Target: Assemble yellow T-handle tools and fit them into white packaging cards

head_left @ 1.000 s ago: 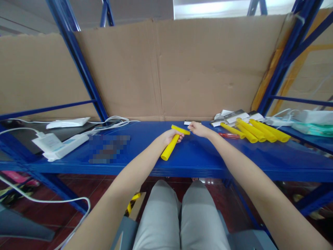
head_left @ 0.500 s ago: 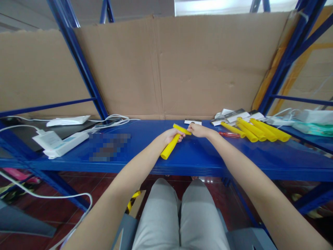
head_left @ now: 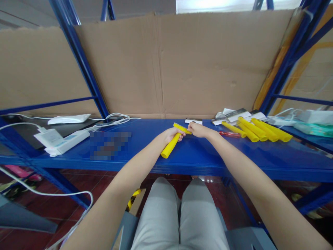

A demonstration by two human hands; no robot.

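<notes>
A yellow T-shaped tool [head_left: 169, 148] is held over the blue shelf, its wide tubular handle slanting down toward me. My left hand [head_left: 173, 135] is closed around it just below the yellow crosspiece. At the crosspiece's right end, the fingers of my right hand [head_left: 195, 130] are pinched together against it. Whether they also hold something small is hidden. Behind my right hand lies a small white-and-dark packet [head_left: 194, 121]. A red screwdriver-like tool [head_left: 230, 134] rests to the right of that hand.
Several yellow tubular handles [head_left: 256, 132] with packaged heads lie on the right of the blue shelf [head_left: 145, 139]. A white power strip [head_left: 68, 143] with cables is at left, beside a blurred patch. Cardboard [head_left: 192, 66] walls the back; blue posts stand at both sides.
Both hands keep the same grip on the yellow tool, with almost no visible movement. The view has shifted very slightly.
</notes>
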